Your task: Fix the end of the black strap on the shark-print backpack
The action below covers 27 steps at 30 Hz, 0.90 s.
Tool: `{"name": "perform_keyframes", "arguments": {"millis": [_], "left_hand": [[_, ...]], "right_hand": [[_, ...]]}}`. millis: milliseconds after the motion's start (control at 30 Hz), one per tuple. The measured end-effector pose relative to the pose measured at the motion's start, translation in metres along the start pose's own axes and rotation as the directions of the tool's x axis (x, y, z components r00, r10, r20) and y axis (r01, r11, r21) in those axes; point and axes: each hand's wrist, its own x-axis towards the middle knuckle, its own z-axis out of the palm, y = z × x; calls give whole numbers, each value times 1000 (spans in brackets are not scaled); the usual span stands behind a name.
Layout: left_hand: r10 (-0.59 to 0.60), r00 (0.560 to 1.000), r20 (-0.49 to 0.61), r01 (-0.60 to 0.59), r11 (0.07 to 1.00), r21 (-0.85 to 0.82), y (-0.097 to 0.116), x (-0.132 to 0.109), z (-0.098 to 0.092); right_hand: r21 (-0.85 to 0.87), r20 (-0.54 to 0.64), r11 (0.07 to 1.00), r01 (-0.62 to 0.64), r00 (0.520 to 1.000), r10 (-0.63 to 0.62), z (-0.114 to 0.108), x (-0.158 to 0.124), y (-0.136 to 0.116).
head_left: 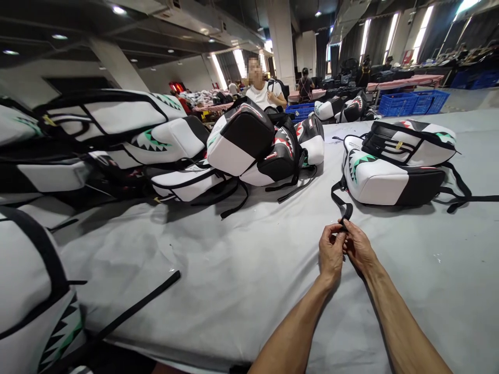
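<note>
Two black-and-white backpacks lie stacked at the right: the lower backpack (382, 182) has a green shark-mouth print, and the upper backpack (419, 143) rests on top of it. A black strap (343, 200) runs from the lower one's left side down to my hands. My left hand (331, 249) and my right hand (357, 245) meet at the strap's end, fingers pinched round it. The very tip of the strap is partly hidden by the fingers.
Piled backpacks (241, 140) cover the table's (234, 259) far middle and left. Another backpack (27, 275) stands at the near left, its black strap reaching across the table. Beyond are a person in a white shirt (263, 96) and blue crates (397, 104).
</note>
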Motion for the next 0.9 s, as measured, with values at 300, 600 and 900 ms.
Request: {"name": "perform_keyframes", "arguments": {"millis": [300, 600, 900], "left_hand": [[1, 999, 36, -2, 1000, 29, -3, -2, 1], [-14, 1000, 15, 14, 1000, 16, -2, -2, 0], [-15, 996, -93, 14, 1000, -14, -3, 4, -4]], "right_hand": [[64, -73, 998, 11, 997, -6, -5, 5, 1], [46, -48, 999, -22, 999, 24, -3, 3, 1], [-50, 144, 999, 3, 990, 4, 0, -1, 6]]}}
